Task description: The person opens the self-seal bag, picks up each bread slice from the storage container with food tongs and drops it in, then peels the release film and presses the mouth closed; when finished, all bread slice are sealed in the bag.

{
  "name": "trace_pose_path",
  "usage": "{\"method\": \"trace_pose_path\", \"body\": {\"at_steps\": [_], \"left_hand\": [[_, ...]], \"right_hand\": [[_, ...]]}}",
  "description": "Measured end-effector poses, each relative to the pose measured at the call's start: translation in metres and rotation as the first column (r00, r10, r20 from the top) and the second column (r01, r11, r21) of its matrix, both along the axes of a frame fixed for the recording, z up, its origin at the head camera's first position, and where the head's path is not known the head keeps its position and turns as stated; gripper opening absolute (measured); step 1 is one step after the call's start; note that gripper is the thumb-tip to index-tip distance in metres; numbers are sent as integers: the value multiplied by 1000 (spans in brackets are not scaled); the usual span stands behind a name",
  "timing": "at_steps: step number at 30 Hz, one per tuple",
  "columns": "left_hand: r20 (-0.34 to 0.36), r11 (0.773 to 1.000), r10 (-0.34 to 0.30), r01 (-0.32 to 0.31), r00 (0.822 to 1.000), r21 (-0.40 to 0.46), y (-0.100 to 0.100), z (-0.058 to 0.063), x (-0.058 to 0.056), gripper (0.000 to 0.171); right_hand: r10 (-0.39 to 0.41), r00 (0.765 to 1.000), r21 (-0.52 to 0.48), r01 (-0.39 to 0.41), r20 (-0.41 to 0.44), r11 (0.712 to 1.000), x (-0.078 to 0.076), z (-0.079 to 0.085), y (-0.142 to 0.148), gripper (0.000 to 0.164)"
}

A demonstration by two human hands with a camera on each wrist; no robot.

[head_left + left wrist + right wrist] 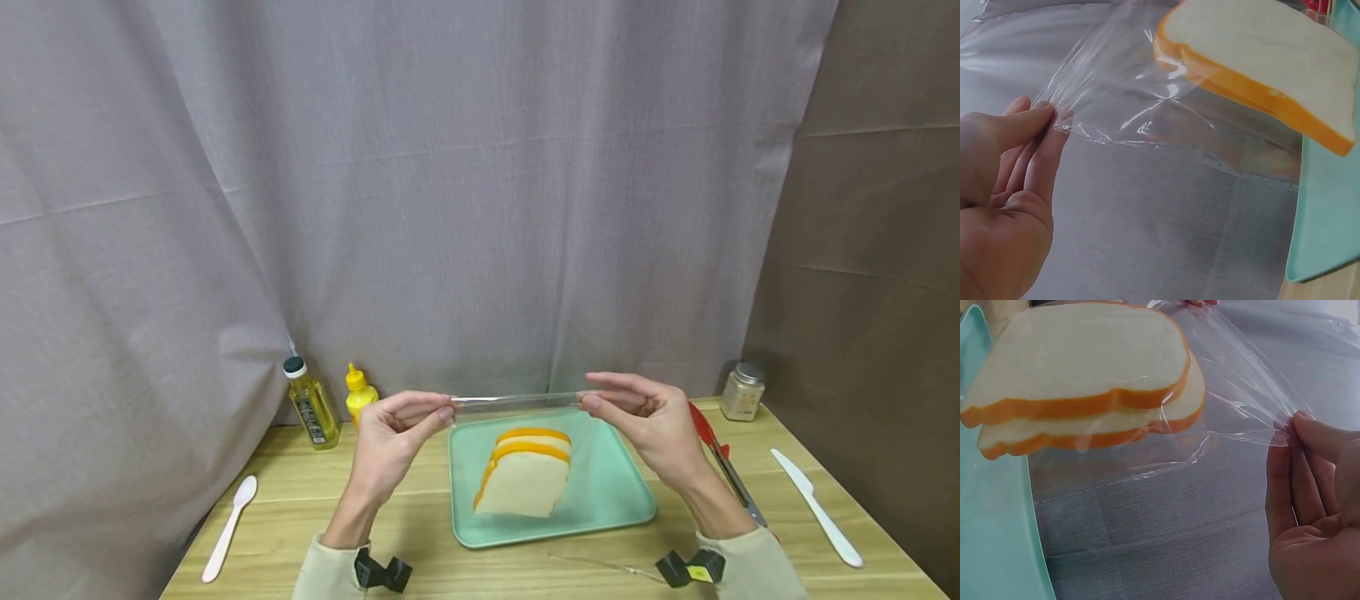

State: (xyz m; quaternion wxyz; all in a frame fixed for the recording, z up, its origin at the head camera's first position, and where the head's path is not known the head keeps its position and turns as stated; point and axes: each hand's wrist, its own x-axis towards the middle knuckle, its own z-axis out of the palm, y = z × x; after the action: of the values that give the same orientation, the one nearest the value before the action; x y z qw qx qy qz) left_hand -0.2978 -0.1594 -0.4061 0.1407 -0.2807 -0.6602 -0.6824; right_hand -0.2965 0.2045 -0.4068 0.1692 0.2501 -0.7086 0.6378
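In the head view, both hands hold a clear plastic bag (513, 403) stretched between them by its mouth, above a mint-green tray (630, 500). My left hand (393, 437) pinches one corner of the mouth between thumb and fingers. The opposite corner is pinched by my right hand (648, 425), whose index finger is lifted off the film. Two bread slices (525, 483) with orange crusts stand stacked face to face over the tray. In the right wrist view the film surrounds the bread (1085, 356), and creases run from it to the right fingertips (1300, 422).
At the back left stand an oil bottle (313, 408) and a yellow squeeze bottle (359, 393). A white spoon (231, 527) lies left. On the right are red-tipped tongs (738, 487), a white knife (817, 508) and a seasoning jar (743, 392). A thin gold tie (600, 564) lies in front of the tray.
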Motion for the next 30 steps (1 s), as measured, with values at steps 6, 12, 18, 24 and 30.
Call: {"method": "trace_pose_path", "body": {"at_steps": [6, 12, 18, 24, 30], "left_hand": [[-48, 999, 24, -25, 999, -27, -5, 6, 2, 22], [-71, 998, 54, -55, 996, -15, -11, 12, 8, 26], [-84, 987, 155, -150, 984, 65, -11, 14, 9, 26], [-84, 948, 295, -280, 952, 153, -25, 13, 13, 35], [-134, 934, 353, -340, 926, 112, -56, 17, 26, 44]], "right_hand": [[36, 999, -34, -37, -7, 999, 2, 1, -7, 37], [78, 997, -89, -78, -5, 993, 3, 0, -19, 27], [136, 991, -160, -136, -13, 978, -1, -2, -37, 28], [204, 979, -172, -204, -15, 964, -6, -2, -66, 28], [230, 971, -144, -220, 59, 965, -14, -4, -94, 30]]}}
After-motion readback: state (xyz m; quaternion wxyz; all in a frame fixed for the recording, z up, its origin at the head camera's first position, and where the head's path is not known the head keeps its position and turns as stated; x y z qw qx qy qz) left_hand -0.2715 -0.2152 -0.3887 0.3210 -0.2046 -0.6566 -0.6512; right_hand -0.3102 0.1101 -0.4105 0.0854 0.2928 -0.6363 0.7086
